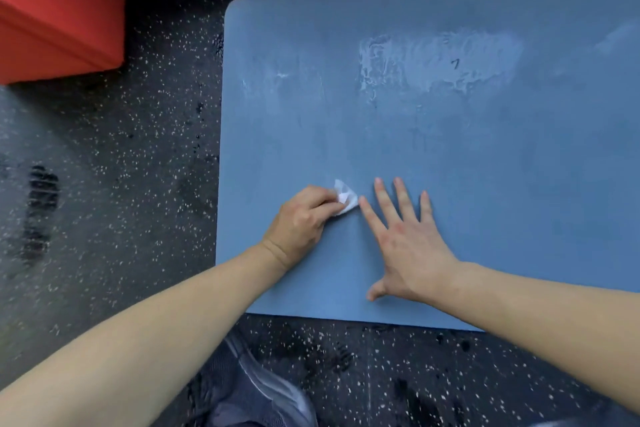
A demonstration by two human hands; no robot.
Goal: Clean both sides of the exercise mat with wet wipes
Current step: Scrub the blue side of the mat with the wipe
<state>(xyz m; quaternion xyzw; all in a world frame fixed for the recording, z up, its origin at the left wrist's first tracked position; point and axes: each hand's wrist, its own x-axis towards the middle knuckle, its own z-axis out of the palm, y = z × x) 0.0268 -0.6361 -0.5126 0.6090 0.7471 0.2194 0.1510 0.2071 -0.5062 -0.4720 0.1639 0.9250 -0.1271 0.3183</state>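
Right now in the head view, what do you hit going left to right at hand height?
Speckled floor → mat edge → left hand gripping the wipe → right hand, flat on the mat with fingers spread → bare mat out to the right edge of the frame.

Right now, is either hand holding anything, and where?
The left hand pinches a crumpled wet wipe by its near end; the right hand holds nothing.
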